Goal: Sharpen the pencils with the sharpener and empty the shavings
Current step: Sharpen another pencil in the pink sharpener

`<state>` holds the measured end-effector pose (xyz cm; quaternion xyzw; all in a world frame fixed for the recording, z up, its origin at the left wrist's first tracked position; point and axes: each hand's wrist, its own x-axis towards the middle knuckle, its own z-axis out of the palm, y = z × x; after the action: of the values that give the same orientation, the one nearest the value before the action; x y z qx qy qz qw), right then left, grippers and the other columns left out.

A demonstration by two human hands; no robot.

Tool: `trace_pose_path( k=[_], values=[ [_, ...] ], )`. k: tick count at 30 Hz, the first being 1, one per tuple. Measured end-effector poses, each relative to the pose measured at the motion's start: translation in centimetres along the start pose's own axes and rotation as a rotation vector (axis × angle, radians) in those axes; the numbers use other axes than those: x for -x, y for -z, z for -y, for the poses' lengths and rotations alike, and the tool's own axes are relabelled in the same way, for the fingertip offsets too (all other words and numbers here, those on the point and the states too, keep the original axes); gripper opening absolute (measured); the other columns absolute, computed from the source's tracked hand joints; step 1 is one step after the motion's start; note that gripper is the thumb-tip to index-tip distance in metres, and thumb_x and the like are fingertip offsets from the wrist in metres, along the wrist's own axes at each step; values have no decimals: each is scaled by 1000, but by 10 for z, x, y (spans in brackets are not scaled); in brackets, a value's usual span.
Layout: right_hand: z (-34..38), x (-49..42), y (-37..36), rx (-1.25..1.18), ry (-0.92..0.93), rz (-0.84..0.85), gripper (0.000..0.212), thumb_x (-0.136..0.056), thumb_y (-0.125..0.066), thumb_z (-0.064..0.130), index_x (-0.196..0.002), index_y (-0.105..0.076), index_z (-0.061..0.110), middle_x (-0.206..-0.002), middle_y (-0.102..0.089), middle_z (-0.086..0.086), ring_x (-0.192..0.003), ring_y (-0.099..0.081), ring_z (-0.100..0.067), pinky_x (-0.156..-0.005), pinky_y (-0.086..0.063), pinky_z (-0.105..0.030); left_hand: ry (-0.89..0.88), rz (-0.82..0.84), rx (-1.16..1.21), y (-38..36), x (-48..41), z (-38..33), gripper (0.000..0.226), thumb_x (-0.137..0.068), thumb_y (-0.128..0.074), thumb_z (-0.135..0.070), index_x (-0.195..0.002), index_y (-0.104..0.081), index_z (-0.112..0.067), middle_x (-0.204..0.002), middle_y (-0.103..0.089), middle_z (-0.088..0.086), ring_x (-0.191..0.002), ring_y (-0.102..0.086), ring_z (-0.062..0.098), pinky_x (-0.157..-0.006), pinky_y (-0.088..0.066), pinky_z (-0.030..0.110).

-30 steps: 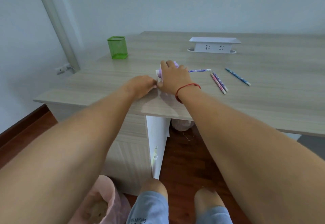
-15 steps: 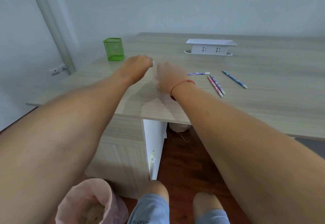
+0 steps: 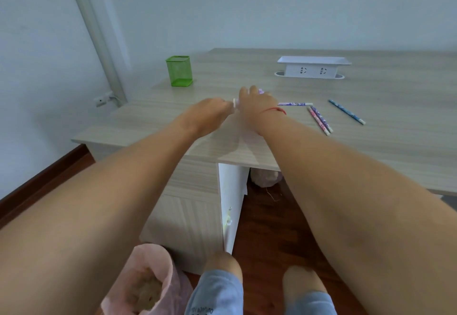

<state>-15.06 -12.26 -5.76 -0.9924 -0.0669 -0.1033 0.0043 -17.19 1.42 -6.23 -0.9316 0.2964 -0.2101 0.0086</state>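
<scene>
The sharpener sits on the bench near its front left part, almost wholly covered. Only a pink-purple edge shows past the knuckles, and a small white part shows at its left side. Half a second ago the two hands were blurred and the left one was raised a little apart. Now they have settled and meet at the sharpener, much as they did a second ago.

The right hand lies over the top with its fingers curled round the body, gripping it. A red string circles that wrist. The left hand reaches in from the left with bent fingers up against the white part. Its back faces the camera, so I cannot tell whether it pinches that part.

Just right of the right hand lies a purple pencil. Beyond it two pink-and-purple pencils lie side by side, and a blue pencil lies farther right, apart from them.

A green mesh holder stands at the back left of the bench and a white socket box at the back right. On the floor below, beside the person's knees, a bin lined with a pink bag holds pale shavings.
</scene>
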Motion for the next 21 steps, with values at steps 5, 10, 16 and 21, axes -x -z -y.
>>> trace_pose_path(
  k=[5, 10, 16, 21],
  values=[
    [-6, -4, -4, -25, 51, -32, 51, -91, -52, 27, -137, -37, 11, -140, -39, -12, -126, -43, -40, -100, -43, -49, 136, 129, 65, -26, 8, -12, 28, -97, -37, -15, -108, -59, -4, -100, -63, 21, -91, -61, 37, -77, -45, 40],
    [-9, -5, -11, -8, 91, -98, 51, -89, -53, 33, -133, -40, 10, -137, -42, -14, -122, -46, -39, -98, -43, -49, 200, 197, 157, -40, -3, -5, 33, -100, -35, -25, -109, -62, -8, -109, -64, 19, -99, -60, 36, -86, -47, 39],
    [-15, -5, -14, -17, 143, -150, 55, -86, -56, 35, -132, -40, 10, -133, -45, -12, -116, -51, -38, -93, -44, -44, 197, 271, 85, -39, -28, 12, 27, -96, -42, -20, -102, -65, -7, -108, -66, 21, -97, -61, 37, -83, -48, 39],
    [-12, -9, -10, -4, 110, -90, 52, -85, -57, 33, -131, -40, 14, -132, -44, -8, -117, -51, -38, -91, -45, -42, 128, 268, -105, -12, -58, 32, 19, -92, -48, -14, -96, -65, -7, -94, -66, 21, -85, -63, 37, -67, -47, 36]
  ],
)
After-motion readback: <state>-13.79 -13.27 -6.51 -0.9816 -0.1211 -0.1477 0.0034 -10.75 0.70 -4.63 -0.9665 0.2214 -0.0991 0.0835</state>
